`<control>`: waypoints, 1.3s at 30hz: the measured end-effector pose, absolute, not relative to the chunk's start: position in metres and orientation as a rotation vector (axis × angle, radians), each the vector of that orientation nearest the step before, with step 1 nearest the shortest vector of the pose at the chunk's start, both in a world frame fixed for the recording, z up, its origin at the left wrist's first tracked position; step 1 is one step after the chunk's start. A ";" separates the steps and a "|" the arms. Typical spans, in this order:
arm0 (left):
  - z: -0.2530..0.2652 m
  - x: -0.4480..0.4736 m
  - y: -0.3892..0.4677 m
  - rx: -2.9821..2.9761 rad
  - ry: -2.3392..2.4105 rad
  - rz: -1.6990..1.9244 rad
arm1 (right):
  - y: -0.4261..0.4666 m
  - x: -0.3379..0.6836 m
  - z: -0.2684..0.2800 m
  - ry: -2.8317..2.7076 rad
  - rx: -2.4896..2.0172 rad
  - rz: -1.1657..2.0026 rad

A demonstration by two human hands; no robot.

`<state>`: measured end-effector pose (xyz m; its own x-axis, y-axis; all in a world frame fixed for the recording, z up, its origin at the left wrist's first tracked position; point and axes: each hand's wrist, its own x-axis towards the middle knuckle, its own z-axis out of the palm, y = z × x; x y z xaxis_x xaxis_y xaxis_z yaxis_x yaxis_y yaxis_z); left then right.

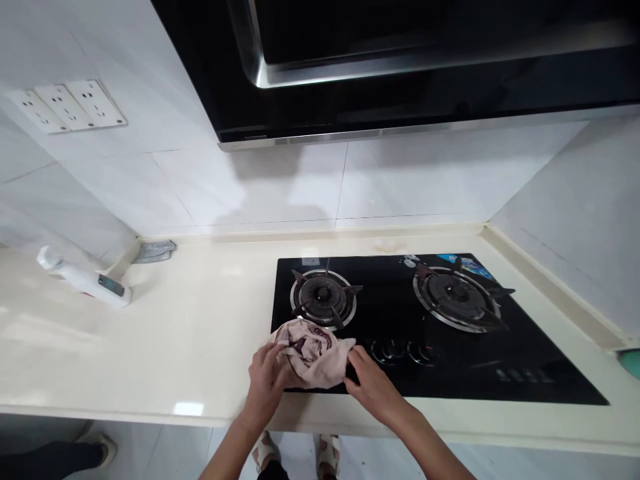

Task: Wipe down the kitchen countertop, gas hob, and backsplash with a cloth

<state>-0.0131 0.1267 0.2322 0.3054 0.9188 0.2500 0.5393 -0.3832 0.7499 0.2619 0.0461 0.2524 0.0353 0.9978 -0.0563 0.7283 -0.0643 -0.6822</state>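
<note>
A crumpled pale pink cloth (316,353) with dark markings is bunched over the front left part of the black glass gas hob (470,373). My left hand (267,377) grips the cloth's left side, fingers curled into it. At its right edge, my right hand (367,383) pinches a corner between thumb and fingers. Just behind the cloth is the left burner (323,297) with its dark pan supports. The control knobs (400,351) lie to the right of the cloth, near my right hand.
The right burner (456,297) stands toward the hob's far right. A white bottle (90,280) is on the pale counter (200,347) at left, with a folded grey item (155,251) by the wall. A black range hood (400,100) overhangs the back. Another person's foot (100,447) shows at lower left.
</note>
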 end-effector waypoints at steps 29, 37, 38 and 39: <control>0.188 -0.059 0.160 2.428 1.627 1.068 | -0.084 0.416 0.209 -1.302 -2.678 0.110; 0.187 -0.057 0.160 2.446 1.664 0.980 | 0.019 0.474 0.240 -1.046 -2.891 0.306; 0.187 -0.057 0.161 2.440 1.672 0.969 | 0.037 0.469 0.244 -1.087 -2.892 0.329; 0.186 -0.058 0.161 2.435 1.679 0.962 | 0.052 0.465 0.248 -1.127 -2.890 0.335</control>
